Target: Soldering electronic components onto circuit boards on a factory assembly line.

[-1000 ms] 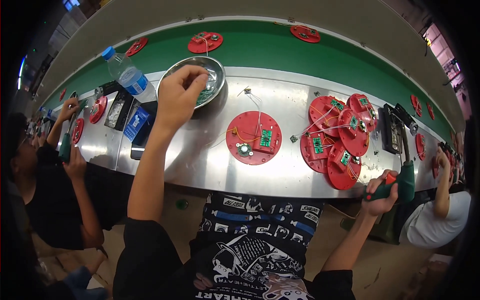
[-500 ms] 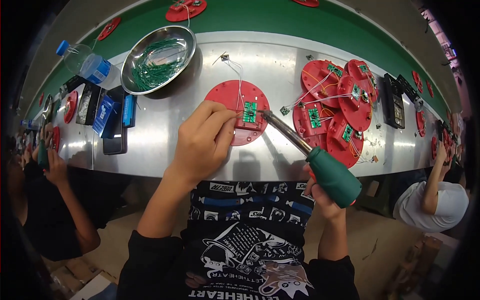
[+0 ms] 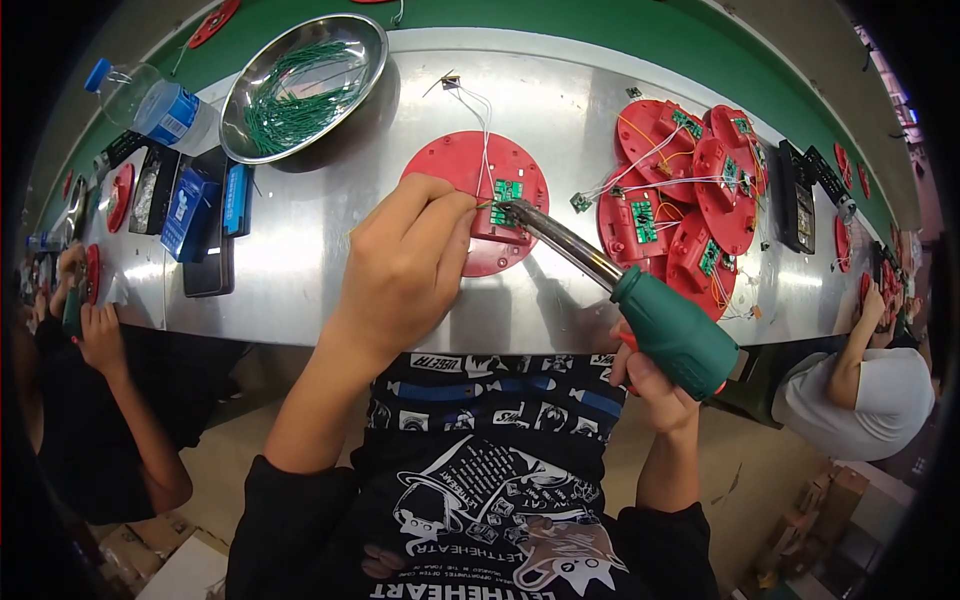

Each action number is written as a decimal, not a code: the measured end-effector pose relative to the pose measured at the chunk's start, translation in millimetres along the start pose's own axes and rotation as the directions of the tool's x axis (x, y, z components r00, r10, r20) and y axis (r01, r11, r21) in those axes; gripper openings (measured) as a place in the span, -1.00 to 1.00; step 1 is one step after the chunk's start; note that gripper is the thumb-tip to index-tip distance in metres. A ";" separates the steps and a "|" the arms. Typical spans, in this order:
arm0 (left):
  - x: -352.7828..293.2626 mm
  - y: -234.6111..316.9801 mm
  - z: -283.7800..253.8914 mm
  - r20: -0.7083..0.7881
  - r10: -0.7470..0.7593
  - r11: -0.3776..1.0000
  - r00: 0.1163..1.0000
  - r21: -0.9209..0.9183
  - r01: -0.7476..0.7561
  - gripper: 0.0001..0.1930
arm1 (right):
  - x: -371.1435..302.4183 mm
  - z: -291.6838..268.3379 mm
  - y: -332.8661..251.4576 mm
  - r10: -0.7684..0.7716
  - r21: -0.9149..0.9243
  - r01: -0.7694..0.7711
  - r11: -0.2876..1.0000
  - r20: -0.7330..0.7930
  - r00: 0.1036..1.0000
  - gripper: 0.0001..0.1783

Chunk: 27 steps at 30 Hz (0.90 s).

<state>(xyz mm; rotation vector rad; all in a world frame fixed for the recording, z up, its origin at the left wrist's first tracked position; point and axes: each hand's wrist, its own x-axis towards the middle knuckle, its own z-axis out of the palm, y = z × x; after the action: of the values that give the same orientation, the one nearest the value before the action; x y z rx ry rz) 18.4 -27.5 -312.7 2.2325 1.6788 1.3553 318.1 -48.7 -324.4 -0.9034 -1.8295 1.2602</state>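
Observation:
A red round plastic base (image 3: 445,157) lies flat on the metal bench in front of me, with a small green circuit board (image 3: 509,188) mounted on it. My left hand (image 3: 400,250) rests over the base's left side, thumb and fingers pinched on a thin wire (image 3: 483,204) whose end reaches the board. In my right hand (image 3: 658,388) is a soldering iron with a green handle (image 3: 675,335). Its dark tip touches or nearly touches the board beside the wire end. White wires (image 3: 487,130) run from the base to a small component (image 3: 450,82) beyond it.
Several wired red bases (image 3: 630,235) are heaped to the right, near a black tray (image 3: 797,215). At the far left stand a steel bowl (image 3: 232,135) of green wires, a plastic bottle (image 3: 150,105) and a blue box (image 3: 187,220). Other people work on both sides.
The soldering iron's tip has moved left over the board, closer to the wire end. My left hand keeps its pinch. The whole view has shifted slightly.

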 end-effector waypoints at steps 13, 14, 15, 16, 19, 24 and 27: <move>-2.9 -4.6 5.1 -0.015 0.037 0.999 0.999 -0.010 -0.037 -0.86 | 9.5 8.5 -18.4 0.115 0.170 -0.097 0.981 -0.100 0.988 -0.54; -2.8 -4.7 5.2 -0.018 0.038 0.999 0.999 -0.010 -0.038 -0.86 | 10.0 8.0 -21.0 0.116 0.169 -0.098 0.981 -0.100 0.988 -0.54; -2.8 -4.4 5.1 -0.020 0.039 0.999 0.999 -0.009 -0.039 -0.85 | 11.0 7.4 -23.8 0.148 0.168 -0.130 0.977 -0.099 0.984 -0.51; -2.5 -3.9 4.7 -0.020 0.039 0.999 0.999 -0.011 -0.039 -0.85 | 12.0 6.7 -26.1 0.181 0.167 -0.163 0.973 -0.100 0.978 -0.49; -2.1 -3.4 3.9 -0.010 0.031 1.000 0.999 -0.004 -0.031 -0.89 | 17.5 3.4 -31.1 0.235 0.169 -0.217 0.961 -0.094 0.967 -0.47; -3.8 -5.7 5.3 -0.014 0.038 0.999 0.999 -0.012 -0.038 -0.84 | 16.6 7.8 -29.9 0.162 0.192 -0.131 0.973 -0.159 0.974 -0.45; -2.7 -4.2 6.1 -0.022 0.043 0.999 0.999 -0.027 -0.043 -0.84 | 12.8 9.9 -31.9 0.118 0.205 -0.071 0.976 -0.226 0.967 -0.44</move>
<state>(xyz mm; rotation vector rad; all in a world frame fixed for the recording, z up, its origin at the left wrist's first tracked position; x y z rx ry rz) 19.0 -25.2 -320.2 2.2601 1.6178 1.4070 298.7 -50.8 -294.3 -0.9950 -1.4643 1.3035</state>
